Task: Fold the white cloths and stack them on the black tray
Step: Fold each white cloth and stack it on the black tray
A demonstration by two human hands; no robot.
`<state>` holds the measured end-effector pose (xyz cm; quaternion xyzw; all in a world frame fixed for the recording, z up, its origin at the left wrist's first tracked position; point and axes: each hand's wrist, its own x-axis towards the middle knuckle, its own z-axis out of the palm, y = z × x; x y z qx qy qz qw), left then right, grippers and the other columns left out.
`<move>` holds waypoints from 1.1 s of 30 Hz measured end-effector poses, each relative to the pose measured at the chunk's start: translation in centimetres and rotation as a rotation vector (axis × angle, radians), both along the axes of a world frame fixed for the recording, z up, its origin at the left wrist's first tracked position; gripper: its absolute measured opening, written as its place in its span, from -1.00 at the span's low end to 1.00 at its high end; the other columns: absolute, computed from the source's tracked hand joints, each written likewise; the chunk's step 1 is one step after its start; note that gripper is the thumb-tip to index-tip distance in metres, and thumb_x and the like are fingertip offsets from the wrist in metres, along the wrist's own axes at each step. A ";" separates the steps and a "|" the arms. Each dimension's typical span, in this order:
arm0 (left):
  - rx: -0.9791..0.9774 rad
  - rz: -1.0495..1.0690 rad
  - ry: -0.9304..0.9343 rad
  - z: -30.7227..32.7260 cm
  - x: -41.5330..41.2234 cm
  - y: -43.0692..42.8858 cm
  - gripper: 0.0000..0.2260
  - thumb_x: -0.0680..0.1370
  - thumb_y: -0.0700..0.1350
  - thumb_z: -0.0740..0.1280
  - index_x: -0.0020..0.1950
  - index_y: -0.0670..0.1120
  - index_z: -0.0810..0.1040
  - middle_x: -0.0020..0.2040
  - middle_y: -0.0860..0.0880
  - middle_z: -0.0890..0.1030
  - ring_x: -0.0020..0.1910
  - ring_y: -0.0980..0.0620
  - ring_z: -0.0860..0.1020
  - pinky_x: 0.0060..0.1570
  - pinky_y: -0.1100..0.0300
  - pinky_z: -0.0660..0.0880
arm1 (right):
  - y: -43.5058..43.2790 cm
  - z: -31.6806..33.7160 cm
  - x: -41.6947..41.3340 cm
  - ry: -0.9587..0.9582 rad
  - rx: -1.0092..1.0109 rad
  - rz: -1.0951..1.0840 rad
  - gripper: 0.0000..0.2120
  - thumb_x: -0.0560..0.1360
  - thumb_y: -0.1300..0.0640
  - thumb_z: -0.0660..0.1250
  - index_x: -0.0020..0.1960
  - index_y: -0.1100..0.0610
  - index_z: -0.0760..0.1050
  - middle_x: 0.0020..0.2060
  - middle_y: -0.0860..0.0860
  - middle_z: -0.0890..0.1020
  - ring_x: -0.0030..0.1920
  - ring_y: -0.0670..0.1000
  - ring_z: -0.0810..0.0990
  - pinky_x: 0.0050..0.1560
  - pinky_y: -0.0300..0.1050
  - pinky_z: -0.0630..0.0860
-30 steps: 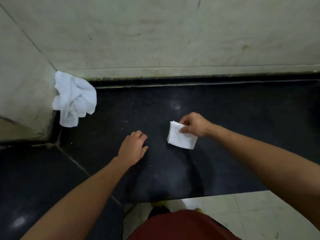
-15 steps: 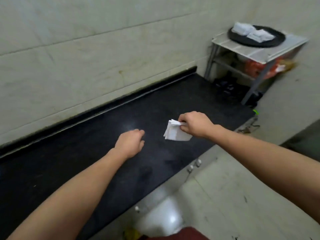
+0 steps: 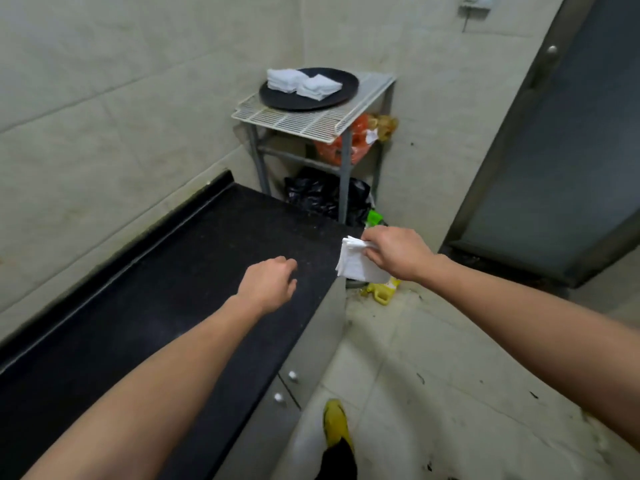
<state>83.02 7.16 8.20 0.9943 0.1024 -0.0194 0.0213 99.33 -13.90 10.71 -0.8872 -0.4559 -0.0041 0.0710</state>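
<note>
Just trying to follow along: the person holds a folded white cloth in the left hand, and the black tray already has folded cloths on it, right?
Not quite. The head view shows the folded white cloth pinched in the right hand; the left hand holds nothing. The black tray does already have folded cloths on it.

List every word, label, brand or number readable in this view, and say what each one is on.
No text here can be read.
White patch on the orange bag under the wire shelf: too blurred to read.
Yellow container: no legible print.
</note>
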 end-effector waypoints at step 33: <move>-0.018 0.339 -0.424 7.5 54.3 8.9 -0.85 0.55 -0.02 0.24 0.00 -0.05 0.52 -0.09 0.01 0.55 -0.12 -0.02 0.55 -0.16 0.04 0.53 | 12.9 11.7 56.5 -0.078 0.233 0.244 -0.84 0.57 0.03 0.18 0.07 0.01 0.49 -0.02 -0.01 0.60 -0.03 0.07 0.55 -0.20 -0.11 0.32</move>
